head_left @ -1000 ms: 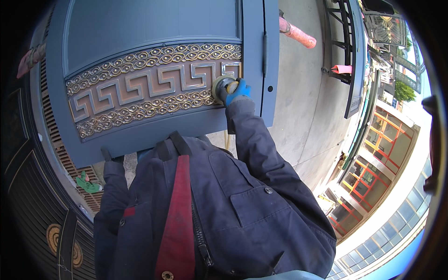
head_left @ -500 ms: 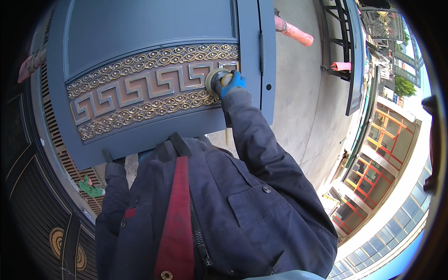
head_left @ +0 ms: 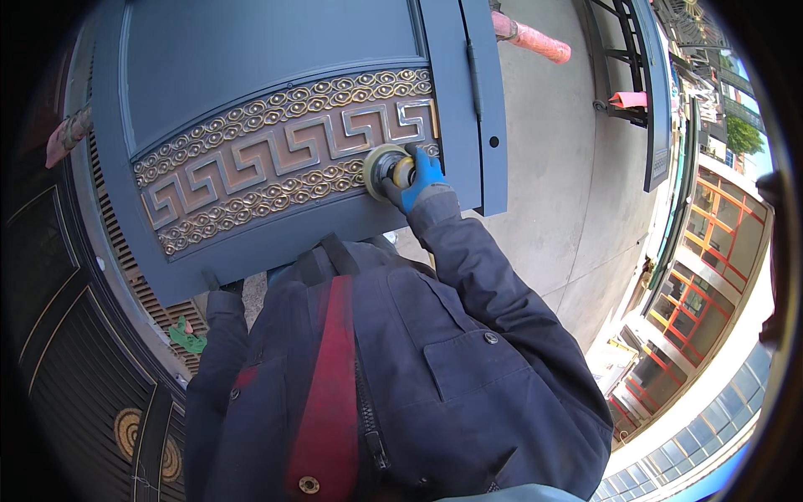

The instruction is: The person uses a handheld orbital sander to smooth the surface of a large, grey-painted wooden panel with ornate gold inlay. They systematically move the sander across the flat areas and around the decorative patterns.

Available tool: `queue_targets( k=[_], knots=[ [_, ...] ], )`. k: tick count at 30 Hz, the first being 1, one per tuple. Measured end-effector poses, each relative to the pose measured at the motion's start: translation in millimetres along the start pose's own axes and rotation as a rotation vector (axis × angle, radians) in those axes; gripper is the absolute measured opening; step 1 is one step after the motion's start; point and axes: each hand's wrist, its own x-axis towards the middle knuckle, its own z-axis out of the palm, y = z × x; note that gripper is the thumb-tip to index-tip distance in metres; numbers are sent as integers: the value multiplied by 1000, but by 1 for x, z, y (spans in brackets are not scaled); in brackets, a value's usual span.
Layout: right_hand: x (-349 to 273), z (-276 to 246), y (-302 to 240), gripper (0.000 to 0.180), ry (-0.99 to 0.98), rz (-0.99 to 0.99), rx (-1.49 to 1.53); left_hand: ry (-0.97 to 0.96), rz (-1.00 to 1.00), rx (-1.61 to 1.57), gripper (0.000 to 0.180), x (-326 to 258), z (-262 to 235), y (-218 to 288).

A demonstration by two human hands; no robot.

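A grey-blue metal door panel lies flat in front of me, with a band of gold key-pattern ornament across it. My right hand, in a blue glove, grips a small round sander whose pale disc presses on the right end of the gold band. My left hand, in a dark glove, rests on the panel's near edge at the lower left. Its fingers are mostly hidden by the edge. My dark blue jacket fills the lower middle.
An orange-wrapped bar sticks out beyond the panel's far right corner, another at the left. Dark ornate door panels stand at the left. A green scrap lies on the ground. Concrete floor and a black gate lie to the right.
My right hand has slid the sander a short way along the right end of the gold band. The left hand has stayed on the panel's edge.
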Motion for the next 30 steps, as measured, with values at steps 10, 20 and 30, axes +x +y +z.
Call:
queue_targets(
  k=[10,20,30],
  knots=[
    [69,5,17,82,171,55,-101,-128,65,87,70,-2,-5,-7],
    [66,82,-111,80,-76,-169,-263,-203,111,190,70,22,-15,-27],
    [35,181,-272,84,-251,-439,-484,-285,49,222,62,12,-6,-42]
  ],
)
